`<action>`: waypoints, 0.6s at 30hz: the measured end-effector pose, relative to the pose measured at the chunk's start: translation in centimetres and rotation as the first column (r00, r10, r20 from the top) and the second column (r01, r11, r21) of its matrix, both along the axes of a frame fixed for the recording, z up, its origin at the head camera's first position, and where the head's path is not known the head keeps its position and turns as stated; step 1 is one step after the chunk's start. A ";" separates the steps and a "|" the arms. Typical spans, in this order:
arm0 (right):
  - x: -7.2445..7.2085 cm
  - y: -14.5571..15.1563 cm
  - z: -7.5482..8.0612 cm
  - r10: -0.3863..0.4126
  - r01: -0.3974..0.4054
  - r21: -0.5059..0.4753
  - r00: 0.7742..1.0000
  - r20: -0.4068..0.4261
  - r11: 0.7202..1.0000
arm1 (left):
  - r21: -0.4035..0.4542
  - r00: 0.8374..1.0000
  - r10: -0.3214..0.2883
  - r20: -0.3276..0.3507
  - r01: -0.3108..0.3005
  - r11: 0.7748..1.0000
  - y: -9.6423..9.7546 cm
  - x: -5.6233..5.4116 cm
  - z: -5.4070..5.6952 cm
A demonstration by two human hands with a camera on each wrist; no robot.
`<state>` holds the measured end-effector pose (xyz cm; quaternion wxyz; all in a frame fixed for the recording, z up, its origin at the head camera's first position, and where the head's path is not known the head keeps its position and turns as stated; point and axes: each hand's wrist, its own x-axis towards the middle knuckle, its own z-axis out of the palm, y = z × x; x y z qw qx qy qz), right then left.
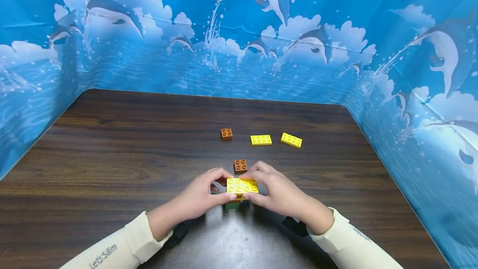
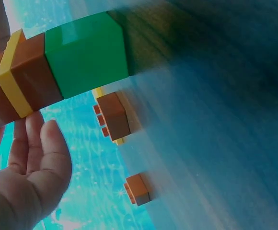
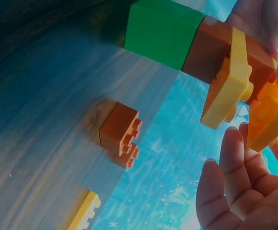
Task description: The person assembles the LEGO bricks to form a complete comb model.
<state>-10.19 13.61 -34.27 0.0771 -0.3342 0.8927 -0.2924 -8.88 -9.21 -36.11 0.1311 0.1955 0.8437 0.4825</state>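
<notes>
A small tower of toy building bricks stands on the table between my hands. Its base is a green brick; above it come a brown brick, a yellow plate jutting out sideways, and another brown brick. At the top is a studded yellow plate, which also overhangs to the right. My left hand pinches this top plate at its left end, thumb in front and fingers behind. On its right end, my right hand holds it between thumb and fingertips.
Just behind the tower sits a loose brown brick, and farther back a second brown brick. Two loose yellow plates lie to the right of that one. A blue dolphin-print curtain borders the dark wooden table.
</notes>
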 end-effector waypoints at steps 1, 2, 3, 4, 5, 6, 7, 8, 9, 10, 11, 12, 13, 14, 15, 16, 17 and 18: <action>0.0 0.0 0.0 -0.002 0.002 0.000 1.000 0.002 1.000 | 0.004 1.000 0.003 0.004 -0.003 1.000 0.0 0.0 0.0; 0.0 0.1 0.0 -0.003 0.003 -0.002 1.000 0.002 1.000 | 0.007 1.000 0.005 0.004 -0.005 1.000 0.1 0.0 0.0; 0.0 0.1 0.0 -0.002 0.002 -0.005 1.000 0.003 1.000 | 0.010 1.000 0.007 0.005 -0.007 1.000 0.1 -0.1 0.0; 0.0 0.1 0.0 -0.001 0.001 -0.009 1.000 0.006 1.000 | 0.011 1.000 0.006 0.003 -0.006 1.000 0.1 -0.1 0.0; 0.0 0.1 0.0 -0.001 0.001 -0.014 1.000 0.010 1.000 | 0.013 1.000 0.006 0.003 -0.006 1.000 0.1 -0.1 0.0; 0.0 0.1 -0.1 -0.001 0.001 -0.019 1.000 0.014 1.000 | 0.015 1.000 0.007 0.003 -0.007 1.000 0.1 -0.1 0.0; -0.1 0.2 -0.1 0.000 0.001 -0.024 1.000 0.018 1.000 | 0.018 1.000 0.008 0.003 -0.008 1.000 0.1 -0.1 -0.1; -0.1 0.2 -0.1 0.001 0.000 -0.030 1.000 0.021 1.000 | 0.020 1.000 0.007 0.001 -0.007 1.000 0.1 -0.2 -0.1; -0.1 0.2 -0.2 0.002 -0.002 -0.034 1.000 0.022 0.999 | 0.022 1.000 0.006 0.001 -0.006 1.000 0.0 -0.2 -0.1; -0.1 0.2 -0.2 0.004 -0.003 -0.039 1.000 0.024 0.999 | 0.024 1.000 0.006 0.003 -0.006 1.000 0.0 -0.2 0.0; -0.1 0.2 -0.2 0.006 -0.005 -0.043 1.000 0.024 0.999 | 0.026 1.000 0.010 0.007 -0.010 1.000 0.1 -0.2 0.0; -0.2 0.3 -0.2 0.009 -0.008 -0.047 1.000 0.024 0.999 | 0.029 1.000 0.008 0.007 -0.008 1.000 0.1 -0.2 0.0; -0.2 0.3 -0.2 0.013 -0.012 -0.052 1.000 0.023 0.999 | 0.031 1.000 0.007 0.005 -0.007 0.999 0.1 -0.2 0.0; -0.2 0.3 -0.2 0.019 -0.017 -0.055 1.000 0.021 0.998 | 0.034 1.000 0.005 0.004 -0.005 0.999 0.1 -0.2 0.0; -0.3 0.4 -0.2 0.026 -0.024 -0.062 0.999 0.023 0.998 | 0.036 1.000 0.005 0.004 -0.005 0.999 0.1 -0.2 0.0; -0.4 0.5 -0.2 0.033 -0.031 -0.074 0.999 0.029 0.997 | 0.040 1.000 0.005 0.002 -0.005 0.999 0.1 -0.2 0.0; -0.5 0.5 -0.2 0.040 -0.037 -0.089 0.999 0.035 0.995 | 0.042 1.000 0.003 0.001 -0.003 0.999 0.1 -0.2 0.0; -0.6 0.6 -0.3 0.046 -0.042 -0.107 0.998 0.038 0.993 | 0.043 1.000 0.003 0.002 -0.003 0.999 0.1 -0.3 0.0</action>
